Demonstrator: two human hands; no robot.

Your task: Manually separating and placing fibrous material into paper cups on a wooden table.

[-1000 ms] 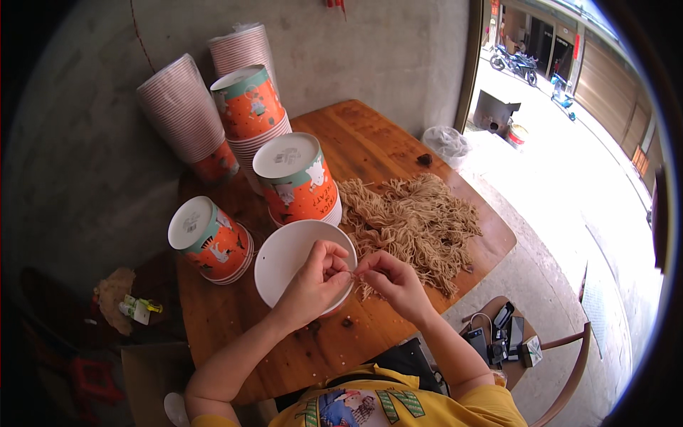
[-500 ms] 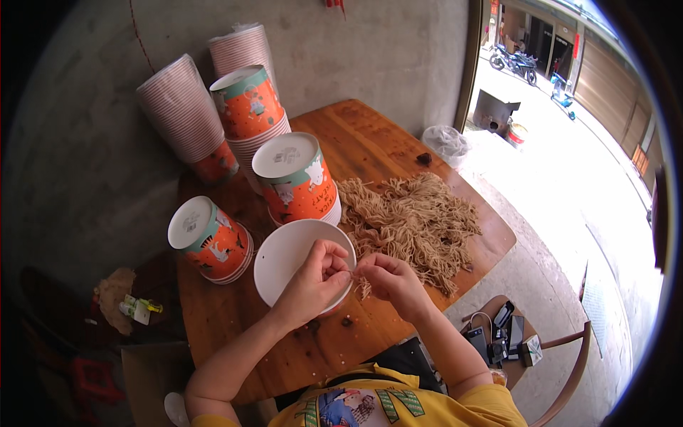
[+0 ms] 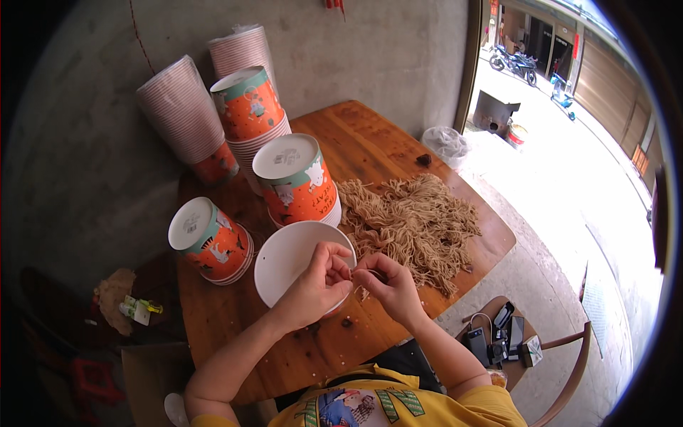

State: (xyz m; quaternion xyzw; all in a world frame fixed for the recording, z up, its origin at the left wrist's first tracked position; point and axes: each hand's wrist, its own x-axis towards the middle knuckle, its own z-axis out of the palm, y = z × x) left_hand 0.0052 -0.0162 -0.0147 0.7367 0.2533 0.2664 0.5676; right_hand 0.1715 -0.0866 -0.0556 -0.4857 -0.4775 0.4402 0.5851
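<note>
Hands: two, left hand [image 3: 316, 285] and right hand [image 3: 395, 288], at the right of the one white bowl [image 3: 284, 263]. Tub stacks [image 3: 302, 188]: five; one left of the bowl, four beyond it. Right of the bowl, one tan heap [image 3: 420, 220], strands uncountable; far beyond it, one motorbike [image 3: 514, 65], one blue scooter [image 3: 562, 98].

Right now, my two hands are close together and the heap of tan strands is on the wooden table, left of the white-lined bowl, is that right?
Not quite: the heap of tan strands lies right of the white-lined bowl, as the head view shows. It is on the wooden table, and your left hand and right hand are close together.
</note>
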